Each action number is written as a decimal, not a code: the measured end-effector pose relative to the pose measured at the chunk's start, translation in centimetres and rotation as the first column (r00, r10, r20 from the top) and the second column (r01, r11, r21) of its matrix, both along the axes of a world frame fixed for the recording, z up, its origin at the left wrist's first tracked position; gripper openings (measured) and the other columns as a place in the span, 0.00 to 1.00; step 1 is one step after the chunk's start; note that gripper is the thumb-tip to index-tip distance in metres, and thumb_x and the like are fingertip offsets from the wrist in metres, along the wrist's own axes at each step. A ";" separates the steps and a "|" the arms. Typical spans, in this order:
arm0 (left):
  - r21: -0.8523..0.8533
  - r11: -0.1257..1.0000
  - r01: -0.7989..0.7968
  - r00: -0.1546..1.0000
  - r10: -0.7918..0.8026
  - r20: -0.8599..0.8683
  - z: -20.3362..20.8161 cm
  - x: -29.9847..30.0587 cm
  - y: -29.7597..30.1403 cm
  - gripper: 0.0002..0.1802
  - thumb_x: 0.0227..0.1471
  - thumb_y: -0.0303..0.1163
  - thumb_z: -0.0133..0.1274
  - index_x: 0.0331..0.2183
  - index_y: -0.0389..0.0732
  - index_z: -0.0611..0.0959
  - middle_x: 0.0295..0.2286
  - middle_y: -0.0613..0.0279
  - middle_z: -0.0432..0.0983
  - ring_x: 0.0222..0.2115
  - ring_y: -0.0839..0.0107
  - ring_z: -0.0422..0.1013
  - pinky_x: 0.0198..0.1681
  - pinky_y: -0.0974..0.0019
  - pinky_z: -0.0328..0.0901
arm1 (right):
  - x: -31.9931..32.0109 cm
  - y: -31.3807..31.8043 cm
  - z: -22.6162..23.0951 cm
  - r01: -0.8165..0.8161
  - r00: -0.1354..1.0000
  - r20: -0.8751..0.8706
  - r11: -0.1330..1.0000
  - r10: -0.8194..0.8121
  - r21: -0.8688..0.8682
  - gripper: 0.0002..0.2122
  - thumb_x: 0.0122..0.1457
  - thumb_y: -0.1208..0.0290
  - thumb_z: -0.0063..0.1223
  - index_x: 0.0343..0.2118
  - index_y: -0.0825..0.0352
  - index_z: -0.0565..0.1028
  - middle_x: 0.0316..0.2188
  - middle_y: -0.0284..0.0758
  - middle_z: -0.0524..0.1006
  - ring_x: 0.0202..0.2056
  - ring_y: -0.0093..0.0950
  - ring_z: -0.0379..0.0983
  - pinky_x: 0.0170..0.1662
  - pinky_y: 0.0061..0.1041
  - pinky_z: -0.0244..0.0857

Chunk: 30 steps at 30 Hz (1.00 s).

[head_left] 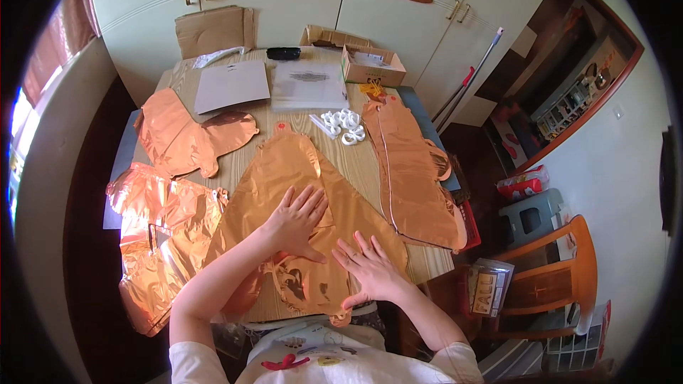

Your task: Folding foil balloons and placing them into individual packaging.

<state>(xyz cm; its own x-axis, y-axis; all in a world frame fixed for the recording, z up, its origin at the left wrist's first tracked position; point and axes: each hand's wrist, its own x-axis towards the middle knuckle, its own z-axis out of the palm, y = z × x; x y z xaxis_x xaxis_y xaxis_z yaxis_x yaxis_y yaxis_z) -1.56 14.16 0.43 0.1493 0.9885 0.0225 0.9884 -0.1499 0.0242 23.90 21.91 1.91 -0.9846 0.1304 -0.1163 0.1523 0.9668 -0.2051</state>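
The left hand (pixel 299 219) and right hand (pixel 371 264) press palm down, fingers spread wide, on the copper foil piece (pixel 341 217) at mid-desk (pixel 357 165), its lower tip reaching the near edge. Narrow bare wood separates it from the right-edge foil stack (pixel 413 178); crumpled foil (pixel 167 231) crowds the left edge; white loops (pixel 346 125) lie beyond.

White coils (pixel 346 119) obstruct open tabletop (pixel 361 168) beside central foil (pixel 339 212).

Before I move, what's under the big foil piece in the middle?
Wooden table shows along the upper right edge of the big foil piece, which appears to lie on it. Anything else beneath is covered and cannot be seen.
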 end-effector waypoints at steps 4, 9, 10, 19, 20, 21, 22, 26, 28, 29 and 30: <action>0.004 1.000 -0.016 0.999 0.016 0.040 -0.3 -0.1 -0.1 0.75 0.29 0.83 0.47 0.64 0.32 0.54 0.64 0.45 0.50 0.66 0.49 0.44 0.66 0.39 0.38 | 0.1 -0.2 0.4 -0.008 1.000 -0.003 1.000 0.007 -0.014 0.54 0.41 0.25 0.49 0.67 0.61 0.55 0.68 0.40 0.51 0.68 0.51 0.37 0.67 0.56 0.32; -0.001 1.000 -0.018 0.999 0.018 0.048 -0.6 0.0 0.0 0.76 0.28 0.83 0.48 0.64 0.32 0.54 0.64 0.46 0.49 0.66 0.49 0.43 0.66 0.38 0.37 | 2.1 -1.3 -1.1 -0.090 0.993 -0.082 0.996 0.090 0.004 0.42 0.51 0.35 0.51 0.66 0.54 0.58 0.68 0.34 0.54 0.68 0.44 0.44 0.67 0.55 0.37; -0.008 1.000 -0.017 0.999 0.017 0.047 -0.5 0.0 0.2 0.76 0.28 0.83 0.48 0.64 0.33 0.54 0.64 0.46 0.49 0.66 0.49 0.43 0.66 0.38 0.37 | 2.7 -1.6 -1.6 -0.116 0.987 -0.112 0.993 0.115 0.000 0.40 0.53 0.37 0.51 0.65 0.54 0.59 0.67 0.34 0.55 0.68 0.43 0.45 0.67 0.55 0.37; -0.007 1.000 -0.019 0.999 0.019 0.042 -0.6 -0.1 -0.1 0.76 0.29 0.84 0.47 0.64 0.33 0.54 0.64 0.46 0.49 0.66 0.49 0.43 0.66 0.39 0.37 | 5.7 -4.5 -1.3 -0.261 0.922 -0.341 0.943 0.181 -0.205 0.21 0.56 0.59 0.59 0.53 0.59 0.76 0.54 0.32 0.75 0.61 0.28 0.64 0.67 0.43 0.48; -0.010 1.000 -0.014 0.999 0.015 0.038 -0.6 -0.1 0.1 0.76 0.29 0.84 0.47 0.64 0.33 0.54 0.64 0.46 0.49 0.66 0.49 0.43 0.66 0.39 0.37 | 5.3 -4.0 -1.0 -0.213 0.917 -0.379 0.956 0.125 -0.201 0.20 0.56 0.60 0.59 0.52 0.60 0.76 0.53 0.32 0.75 0.60 0.29 0.65 0.66 0.42 0.50; -0.007 1.000 -0.018 0.999 0.018 0.037 -0.6 -0.2 0.0 0.76 0.29 0.84 0.46 0.64 0.33 0.54 0.64 0.45 0.49 0.66 0.49 0.43 0.66 0.39 0.37 | 4.8 -3.4 -0.8 -0.167 0.906 -0.417 0.965 0.070 -0.201 0.19 0.56 0.62 0.59 0.51 0.60 0.77 0.52 0.33 0.76 0.59 0.30 0.66 0.65 0.42 0.52; -0.004 1.000 -0.022 0.999 0.022 0.036 -0.7 -0.3 -0.1 0.75 0.29 0.84 0.46 0.64 0.33 0.54 0.64 0.45 0.49 0.66 0.49 0.43 0.66 0.39 0.37 | 4.2 -2.6 -0.7 -0.121 0.891 -0.453 0.971 0.015 -0.204 0.18 0.56 0.63 0.59 0.50 0.61 0.77 0.51 0.33 0.76 0.58 0.30 0.68 0.64 0.41 0.54; 0.012 1.000 -0.021 0.999 0.020 0.042 -0.5 -0.3 0.0 0.75 0.29 0.85 0.46 0.64 0.33 0.55 0.64 0.45 0.50 0.66 0.49 0.44 0.66 0.38 0.38 | 0.6 0.5 -0.9 0.135 0.880 -0.447 0.988 -0.157 -0.080 0.17 0.57 0.66 0.57 0.48 0.66 0.77 0.49 0.36 0.77 0.55 0.34 0.70 0.59 0.40 0.61; 0.023 1.000 -0.007 0.999 0.006 0.040 -0.6 -0.2 0.1 0.75 0.29 0.85 0.45 0.64 0.33 0.56 0.64 0.45 0.50 0.66 0.49 0.44 0.65 0.38 0.38 | 0.2 0.8 -1.5 0.129 0.890 -0.428 0.988 -0.155 -0.091 0.18 0.58 0.65 0.57 0.49 0.67 0.76 0.51 0.36 0.76 0.56 0.35 0.68 0.60 0.41 0.60; 0.024 1.000 -0.007 0.999 0.006 0.047 -0.8 -0.2 0.0 0.75 0.29 0.85 0.45 0.63 0.32 0.56 0.63 0.45 0.50 0.66 0.49 0.44 0.65 0.38 0.38 | 0.3 0.6 -1.6 0.114 0.894 -0.424 0.988 -0.147 -0.102 0.18 0.58 0.64 0.57 0.49 0.67 0.76 0.52 0.36 0.75 0.57 0.35 0.67 0.60 0.41 0.59; 0.030 1.000 -0.007 0.999 0.006 0.051 -0.8 -0.3 0.0 0.75 0.29 0.85 0.45 0.63 0.32 0.56 0.63 0.45 0.50 0.66 0.49 0.44 0.65 0.38 0.38 | 0.2 0.7 -1.7 0.099 0.897 -0.421 0.989 -0.138 -0.114 0.18 0.58 0.64 0.57 0.50 0.66 0.76 0.52 0.36 0.75 0.58 0.35 0.66 0.60 0.41 0.59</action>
